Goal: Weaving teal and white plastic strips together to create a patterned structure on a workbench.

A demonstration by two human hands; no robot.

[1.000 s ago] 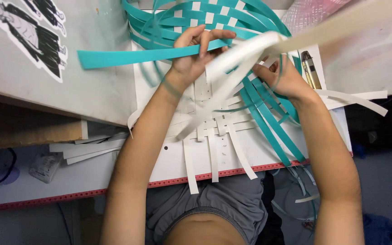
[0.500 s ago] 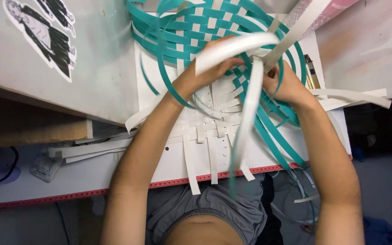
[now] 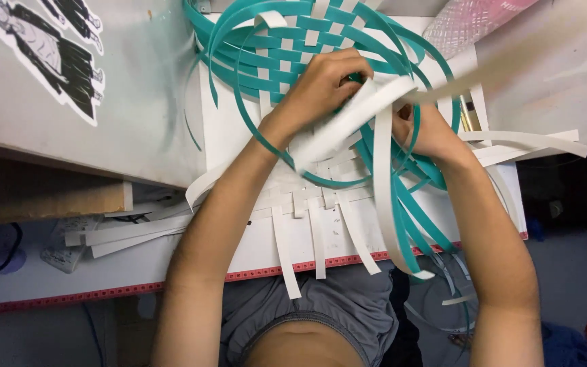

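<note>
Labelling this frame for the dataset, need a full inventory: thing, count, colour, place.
woven mat: one, white and teal strips interlaced, on the board under both hands
teal strips: many, looping loose at top and down the right side
white strips: many, loose ends hanging over the near edge; one wide strip bent between the hands
white board: one, red ruler edge nearest the person
grey panel: one, left, bears a black-and-white figure sticker
spare white strips: a small pile, lower left ledge
pink mesh sheet: one, top right
left hand: gripping the wide white strip
right hand: on strips, partly hidden
</note>
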